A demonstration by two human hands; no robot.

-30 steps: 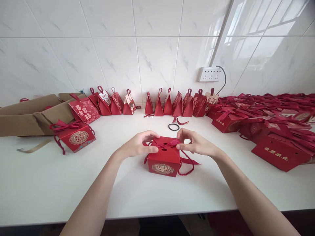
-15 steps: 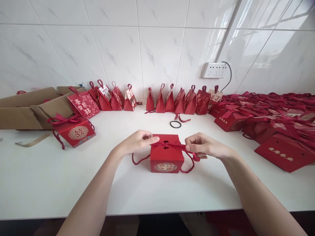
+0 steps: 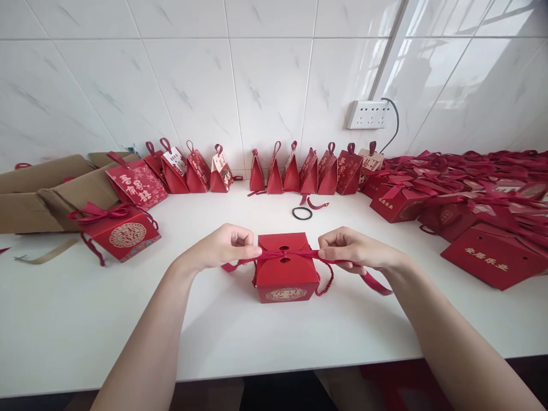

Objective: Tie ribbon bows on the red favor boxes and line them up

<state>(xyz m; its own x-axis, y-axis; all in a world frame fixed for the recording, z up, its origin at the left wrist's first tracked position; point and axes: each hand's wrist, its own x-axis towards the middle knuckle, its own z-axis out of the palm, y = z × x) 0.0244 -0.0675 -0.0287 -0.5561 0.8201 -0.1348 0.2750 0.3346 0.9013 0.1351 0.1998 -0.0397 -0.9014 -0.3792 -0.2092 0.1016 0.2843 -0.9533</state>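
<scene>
While brown carton [image 3: 25, 214] lies far left, bow-tied box [image 3: 148, 240] sits near it. My left hand [image 3: 225, 248] pinches one side of ribbon [image 3: 305, 254]. Red box [image 3: 290, 279] stands on white table [image 3: 278, 342] between my hands, ribbon running straight across its top, gathered at middle. Black ring [image 3: 302, 218] lies behind box. My right hand [image 3: 353, 250] pinches ribbon's other side, loose tail showing below wrist. Farther right, heap of ribboned red boxes [image 3: 471, 208] lies on table.
</scene>
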